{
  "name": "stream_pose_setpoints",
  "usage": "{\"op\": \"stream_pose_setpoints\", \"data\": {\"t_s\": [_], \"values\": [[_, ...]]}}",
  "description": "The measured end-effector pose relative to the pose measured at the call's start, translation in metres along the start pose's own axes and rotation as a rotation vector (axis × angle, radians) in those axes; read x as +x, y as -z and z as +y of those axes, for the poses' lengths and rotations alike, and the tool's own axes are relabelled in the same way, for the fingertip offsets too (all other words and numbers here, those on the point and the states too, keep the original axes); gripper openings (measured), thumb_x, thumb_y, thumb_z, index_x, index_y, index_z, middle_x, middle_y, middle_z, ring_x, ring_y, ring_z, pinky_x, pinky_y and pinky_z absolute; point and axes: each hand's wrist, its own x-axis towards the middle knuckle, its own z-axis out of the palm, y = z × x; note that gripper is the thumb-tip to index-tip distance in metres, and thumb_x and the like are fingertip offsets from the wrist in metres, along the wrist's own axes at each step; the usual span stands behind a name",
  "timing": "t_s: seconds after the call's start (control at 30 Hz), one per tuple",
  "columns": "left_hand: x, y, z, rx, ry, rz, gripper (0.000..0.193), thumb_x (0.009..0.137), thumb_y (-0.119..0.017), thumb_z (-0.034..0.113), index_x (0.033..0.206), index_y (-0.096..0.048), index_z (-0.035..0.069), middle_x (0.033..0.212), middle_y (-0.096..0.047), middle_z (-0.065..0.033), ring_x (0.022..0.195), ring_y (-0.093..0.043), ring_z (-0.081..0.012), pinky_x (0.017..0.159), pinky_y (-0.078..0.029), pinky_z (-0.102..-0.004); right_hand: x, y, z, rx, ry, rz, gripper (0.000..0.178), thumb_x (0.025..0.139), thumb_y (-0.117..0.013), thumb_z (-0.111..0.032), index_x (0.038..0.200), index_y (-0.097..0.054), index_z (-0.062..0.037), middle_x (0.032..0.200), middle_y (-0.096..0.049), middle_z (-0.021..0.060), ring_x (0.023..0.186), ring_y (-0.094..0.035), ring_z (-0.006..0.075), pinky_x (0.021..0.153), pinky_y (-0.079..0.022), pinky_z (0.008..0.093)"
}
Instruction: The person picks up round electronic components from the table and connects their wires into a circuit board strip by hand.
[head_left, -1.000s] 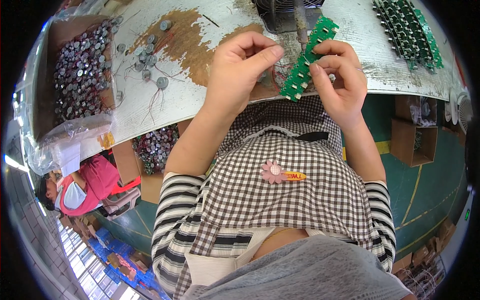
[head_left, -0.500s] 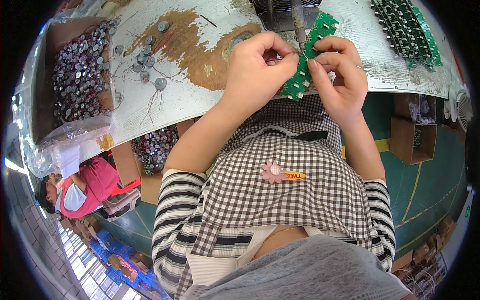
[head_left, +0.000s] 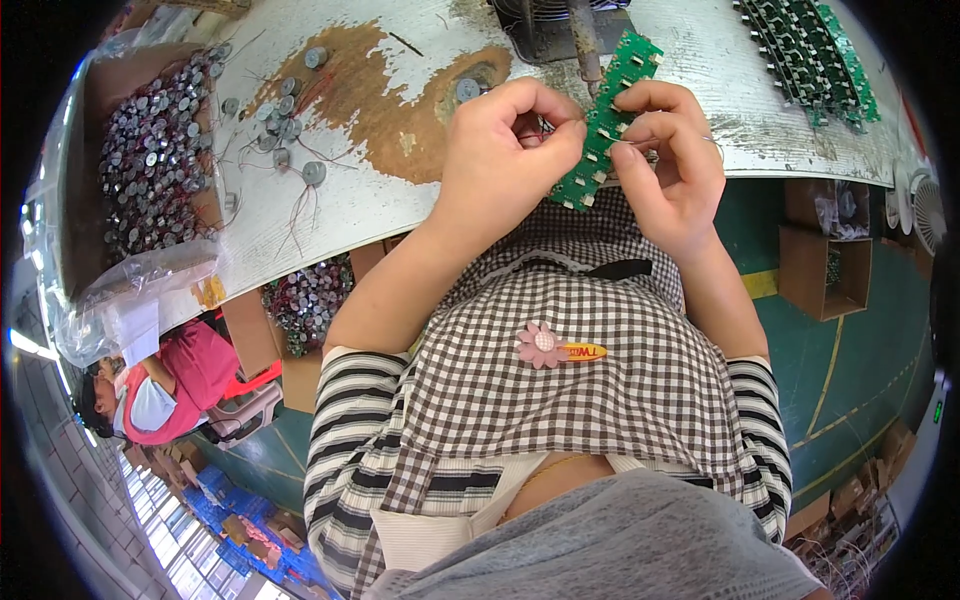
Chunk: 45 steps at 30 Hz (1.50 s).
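Nearby, a soldering iron (head_left: 584,48) flanks green board (head_left: 603,119)

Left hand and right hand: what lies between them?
In the head view, a green circuit board lies slantwise between the left hand and the right hand.

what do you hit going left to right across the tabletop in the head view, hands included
Carton of small round metal parts → loose cluster of the same parts → left hand → green circuit board → right hand → stack of circuit boards
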Motion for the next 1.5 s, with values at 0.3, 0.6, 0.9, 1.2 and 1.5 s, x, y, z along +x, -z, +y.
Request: {"op": "stream_pose_setpoints", "data": {"t_s": [0.3, 0.6, 0.9, 1.2, 1.5], "values": [[0.007, -0.002, 0.002, 0.02, 0.04, 0.015, 0.009, 0.082, -0.067, 0.006, 0.085, -0.061, 0.0, 0.071, -0.06, 0.0006, 0.061, -0.053, -0.003, 0.052, -0.043, -0.0181, 0.008, -0.002, 0.0, -0.066, -0.005, 0.032, 0.009, 0.077, -0.065, 0.006, 0.082, -0.058, 0.004, 0.095, -0.06, 0.0154, 0.065, -0.06, 0.0129, 0.051, -0.049, 0.0203], [-0.001, -0.005, 0.004, 0.031, -0.015, 0.105, 0.009, 0.072, -0.067, 0.006, 0.074, -0.06, 0.0, 0.064, -0.06, -0.0028, 0.056, -0.052, -0.0063, 0.051, -0.043, -0.0226, 0.003, -0.008, -0.004, -0.116, 0.004, 0.018, 0.011, 0.075, -0.067, 0.008, 0.081, -0.059, 0.0029, 0.094, -0.059, 0.0139, 0.067, -0.057, 0.0132, 0.052, -0.048, 0.0218], [0.012, 0.042, 0.009, 0.359, -0.286, -0.082, 0.02, 0.076, -0.071, 0.016, 0.09, -0.067, 0.003, 0.083, -0.064, -0.007, 0.064, -0.058, -0.013, 0.058, -0.046, -0.0261, -0.004, -0.001, 0.005, 0.093, -0.121, 0.171, 0.001, 0.089, -0.055, 0.005, 0.089, -0.055, 0.0039, 0.098, -0.059, 0.0143, 0.077, -0.056, 0.0113, 0.064, -0.051, 0.0214], [0.074, 0.245, -0.005, 1.517, 0.157, 0.573, 0.024, 0.074, -0.063, 0.022, 0.077, -0.068, -0.001, 0.08, -0.065, -0.0218, 0.074, -0.064, -0.0362, 0.068, -0.05, -0.0413, -0.005, -0.006, 0.009, 0.176, -0.209, 0.134, 0.003, 0.091, -0.054, 0.001, 0.09, -0.053, 0.0037, 0.099, -0.058, 0.0129, 0.072, -0.055, 0.0093, 0.062, -0.051, 0.0209], [0.1, 0.268, -0.074, 0.181, 0.179, 0.546, 0.019, 0.082, -0.061, 0.017, 0.089, -0.068, 0.001, 0.077, -0.064, -0.0066, 0.073, -0.063, -0.0164, 0.063, -0.047, -0.0296, -0.007, -0.005, 0.01, 0.151, -0.228, 0.126, 0.004, 0.091, -0.054, 0.001, 0.089, -0.053, 0.0034, 0.099, -0.058, 0.0125, 0.074, -0.055, 0.0089, 0.062, -0.051, 0.0205]]}}
